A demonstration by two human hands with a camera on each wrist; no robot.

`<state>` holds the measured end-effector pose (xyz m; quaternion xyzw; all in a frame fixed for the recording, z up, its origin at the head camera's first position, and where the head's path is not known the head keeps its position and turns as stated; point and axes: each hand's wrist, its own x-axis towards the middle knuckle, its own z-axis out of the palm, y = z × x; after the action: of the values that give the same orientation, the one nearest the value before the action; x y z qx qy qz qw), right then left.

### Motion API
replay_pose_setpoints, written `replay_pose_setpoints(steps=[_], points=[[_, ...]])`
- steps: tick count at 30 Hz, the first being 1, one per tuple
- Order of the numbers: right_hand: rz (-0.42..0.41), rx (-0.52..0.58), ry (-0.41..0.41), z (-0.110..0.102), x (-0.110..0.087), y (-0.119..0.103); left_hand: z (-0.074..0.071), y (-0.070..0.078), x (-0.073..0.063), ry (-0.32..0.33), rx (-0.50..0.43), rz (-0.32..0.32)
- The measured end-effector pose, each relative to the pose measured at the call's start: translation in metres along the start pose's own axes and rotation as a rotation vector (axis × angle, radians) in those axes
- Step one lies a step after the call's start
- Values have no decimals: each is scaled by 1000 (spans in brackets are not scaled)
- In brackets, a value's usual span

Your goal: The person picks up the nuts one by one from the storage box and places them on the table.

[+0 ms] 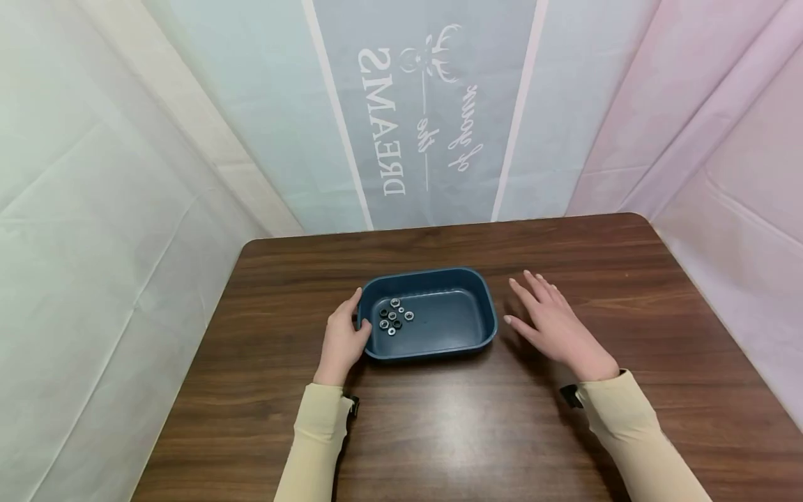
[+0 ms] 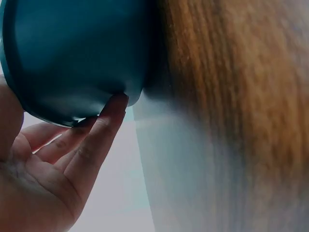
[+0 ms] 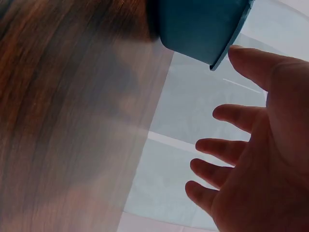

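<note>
A dark blue rectangular tray (image 1: 439, 352) with rounded corners stands on the wooden table. Several small silver and black nuts (image 1: 392, 316) lie loosely grouped at its left end. My left hand (image 1: 341, 340) holds that end, thumb at the rim and fingers against the outer wall; the left wrist view shows the fingertips (image 2: 120, 100) on the tray's side (image 2: 82, 48). Off the tray's right end, my right hand (image 1: 555, 324) hovers with spread fingers and holds nothing. In the right wrist view its thumb appears close to the tray's corner (image 3: 203, 34).
The brown wood-grain table (image 1: 452, 432) reaches back to a hanging grey-blue cloth (image 1: 433, 139) with printed lettering. Pale cloth walls (image 1: 94, 279) close in both sides. Dark straps (image 1: 571, 396) show at both wrists below the yellow sleeves.
</note>
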<state>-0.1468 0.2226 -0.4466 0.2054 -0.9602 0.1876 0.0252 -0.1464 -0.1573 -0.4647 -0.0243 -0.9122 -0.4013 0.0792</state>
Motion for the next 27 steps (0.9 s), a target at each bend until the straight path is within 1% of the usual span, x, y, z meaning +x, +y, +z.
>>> replay_pose_setpoints(steps=[7,13,22,27], points=[[-37,12,52,-5,4,-5,1,-2,-1,18,14,-14],[-72,18,100,-12,8,-13,3,-2,0,31,1,-25],[-109,-2,115,-17,14,-20,5,0,0,37,-18,-44],[-123,23,92,-22,18,-25,5,-1,0,36,-30,-46]])
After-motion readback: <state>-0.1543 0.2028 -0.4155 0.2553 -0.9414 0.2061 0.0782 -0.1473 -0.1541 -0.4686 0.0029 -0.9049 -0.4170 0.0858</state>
